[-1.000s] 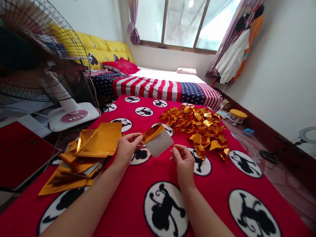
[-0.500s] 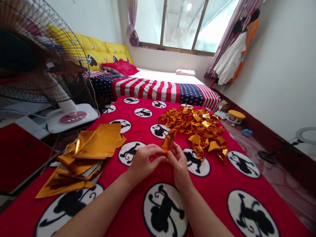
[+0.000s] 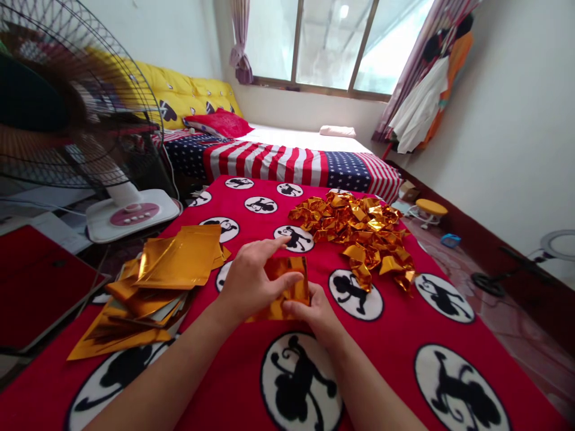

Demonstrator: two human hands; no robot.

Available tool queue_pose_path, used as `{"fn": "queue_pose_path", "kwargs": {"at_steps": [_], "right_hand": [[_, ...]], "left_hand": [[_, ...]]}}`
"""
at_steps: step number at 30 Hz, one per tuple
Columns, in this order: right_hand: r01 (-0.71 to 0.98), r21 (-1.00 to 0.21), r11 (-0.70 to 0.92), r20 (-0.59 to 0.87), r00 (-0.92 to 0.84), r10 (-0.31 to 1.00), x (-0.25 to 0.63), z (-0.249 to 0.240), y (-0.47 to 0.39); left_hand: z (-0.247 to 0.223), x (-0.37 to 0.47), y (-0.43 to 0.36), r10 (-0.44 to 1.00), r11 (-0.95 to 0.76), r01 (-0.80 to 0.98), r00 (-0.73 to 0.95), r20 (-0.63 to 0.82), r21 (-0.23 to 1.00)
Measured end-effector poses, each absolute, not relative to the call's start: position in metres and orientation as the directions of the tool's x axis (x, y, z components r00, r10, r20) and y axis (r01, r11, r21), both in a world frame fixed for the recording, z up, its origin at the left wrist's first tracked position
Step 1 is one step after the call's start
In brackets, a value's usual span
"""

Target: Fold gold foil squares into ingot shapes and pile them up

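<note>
My right hand point(image 3: 317, 311) is closed on the right edge of a gold foil paper point(image 3: 274, 308), its thumb on top of the shiny face. Over the upper left of this foil is my left hand point(image 3: 251, 278), index finger stretched forward and thumb apart from it, close over the foil. Part of the foil is hidden behind both hands. To the left lies a loose stack of flat gold foil sheets point(image 3: 179, 257). Farther forward on the right is a heap of folded, crinkled gold foil pieces point(image 3: 354, 221).
A red cloth point(image 3: 381, 365) with black monkey figures in white circles covers the table. On the left a fan point(image 3: 130, 212) stands close to the table. A bed point(image 3: 269, 158) is beyond the far edge, and a yellow stool point(image 3: 431, 207) sits at the right.
The narrow foil piece pinched upright between both hands is now broad and lower. My left hand has spread its fingers, and my right hand has come down to the foil's right edge.
</note>
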State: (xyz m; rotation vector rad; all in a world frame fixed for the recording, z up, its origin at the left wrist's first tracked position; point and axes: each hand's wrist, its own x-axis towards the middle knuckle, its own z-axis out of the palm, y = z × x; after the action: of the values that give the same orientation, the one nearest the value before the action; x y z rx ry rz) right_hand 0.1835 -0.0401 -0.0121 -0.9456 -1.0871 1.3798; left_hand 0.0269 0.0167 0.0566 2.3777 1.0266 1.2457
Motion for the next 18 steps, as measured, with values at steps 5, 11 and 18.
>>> {"fn": "queue_pose_path", "kwargs": {"at_steps": [5, 11, 18], "right_hand": [[-0.247, -0.969, 0.023, 0.036, -0.049, 0.998, 0.182, -0.011, -0.038], [-0.524, -0.841, 0.138, -0.009, 0.268, 0.963, 0.181, -0.006, -0.033], [-0.549, -0.802, 0.235, -0.063, 0.47, 0.88, 0.19, -0.011, -0.029]], "left_hand": [[0.052, 0.025, 0.022, 0.875, -0.481, 0.528, 0.342, 0.343, 0.699], [0.034, 0.018, 0.04, 0.955, -0.228, 0.362, 0.264, 0.136, 0.904], [0.022, 0.02, 0.041, 0.92, 0.143, 0.123, 0.35, -0.178, 0.982]]}}
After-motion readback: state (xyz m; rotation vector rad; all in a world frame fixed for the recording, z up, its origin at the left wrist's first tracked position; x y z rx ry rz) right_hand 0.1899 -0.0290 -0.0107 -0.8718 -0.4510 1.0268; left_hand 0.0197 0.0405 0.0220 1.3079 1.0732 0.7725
